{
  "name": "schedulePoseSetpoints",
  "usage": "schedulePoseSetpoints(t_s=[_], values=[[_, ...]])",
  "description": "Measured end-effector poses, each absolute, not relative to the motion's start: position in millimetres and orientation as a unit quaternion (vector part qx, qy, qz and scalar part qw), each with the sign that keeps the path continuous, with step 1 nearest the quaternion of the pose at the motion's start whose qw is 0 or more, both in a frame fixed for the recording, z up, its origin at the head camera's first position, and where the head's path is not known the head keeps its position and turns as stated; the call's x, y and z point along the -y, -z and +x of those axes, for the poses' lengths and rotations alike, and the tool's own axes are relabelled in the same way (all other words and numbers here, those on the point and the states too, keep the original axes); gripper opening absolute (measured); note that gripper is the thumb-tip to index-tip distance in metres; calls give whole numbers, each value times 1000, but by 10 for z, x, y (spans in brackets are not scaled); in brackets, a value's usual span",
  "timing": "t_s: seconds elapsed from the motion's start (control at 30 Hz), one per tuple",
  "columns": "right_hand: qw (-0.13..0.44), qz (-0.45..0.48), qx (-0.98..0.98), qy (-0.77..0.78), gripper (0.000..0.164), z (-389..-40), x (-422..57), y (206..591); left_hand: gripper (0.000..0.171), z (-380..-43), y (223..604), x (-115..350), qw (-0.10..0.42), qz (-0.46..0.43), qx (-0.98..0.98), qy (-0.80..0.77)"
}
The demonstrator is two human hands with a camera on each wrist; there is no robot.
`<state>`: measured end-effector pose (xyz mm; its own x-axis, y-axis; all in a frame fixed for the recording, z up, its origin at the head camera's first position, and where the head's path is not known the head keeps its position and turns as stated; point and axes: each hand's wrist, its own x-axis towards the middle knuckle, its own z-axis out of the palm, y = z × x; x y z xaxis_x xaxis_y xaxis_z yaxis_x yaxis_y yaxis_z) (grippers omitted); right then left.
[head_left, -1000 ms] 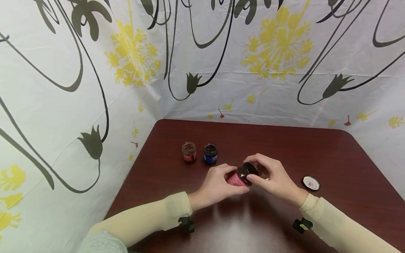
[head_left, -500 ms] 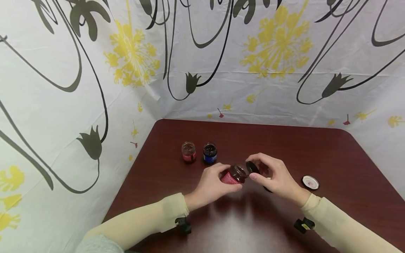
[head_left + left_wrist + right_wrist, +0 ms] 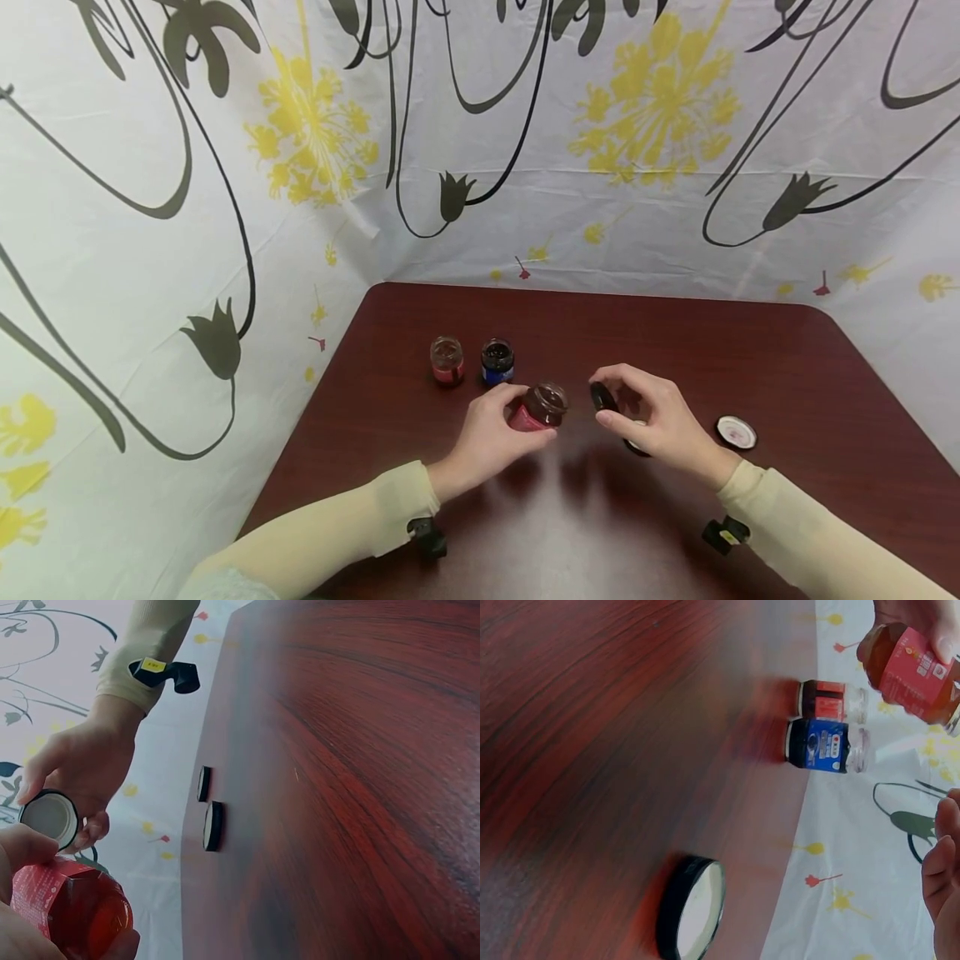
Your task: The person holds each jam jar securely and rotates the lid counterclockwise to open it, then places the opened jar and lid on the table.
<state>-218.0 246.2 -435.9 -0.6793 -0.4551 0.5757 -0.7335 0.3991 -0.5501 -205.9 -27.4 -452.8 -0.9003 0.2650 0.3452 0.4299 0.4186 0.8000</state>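
Observation:
My left hand (image 3: 491, 429) grips an uncapped glass jar (image 3: 545, 405) with a red label, tilted with its mouth to the right and raised above the table. Just right of it, my right hand (image 3: 656, 417) pinches a black lid (image 3: 602, 397) between thumb and fingers; its pale inner face shows in the left wrist view (image 3: 51, 817). Jar and lid are apart. Partly behind the right hand, another lid (image 3: 637, 448) lies on the table, its pale inside facing up. In the right wrist view the held jar (image 3: 915, 673) shows amber-coloured contents.
Two open jars stand beyond my left hand: a red-labelled jar (image 3: 447, 362) and a blue-labelled jar (image 3: 498, 362). Right of my right hand lies an upturned lid (image 3: 737, 433). A patterned sheet (image 3: 570, 208) hangs behind the dark red table (image 3: 675, 333).
The lid has come off the jar. My left hand has drawn the jar left, its mouth now turned more upward, while my right hand has shifted slightly right with the lid.

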Motion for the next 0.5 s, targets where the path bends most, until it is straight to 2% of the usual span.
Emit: schedulePoseSetpoints(t_s=[0.17, 0.5], values=[[162, 359, 821, -414, 47, -2120, -2459, 4267, 51, -2083, 4575, 337, 81, -189, 843, 497], [133, 323, 846, -404, 47, -2262, -2660, 4505, 60, -2112, 4628, 427, 84, -158, 848, 499]])
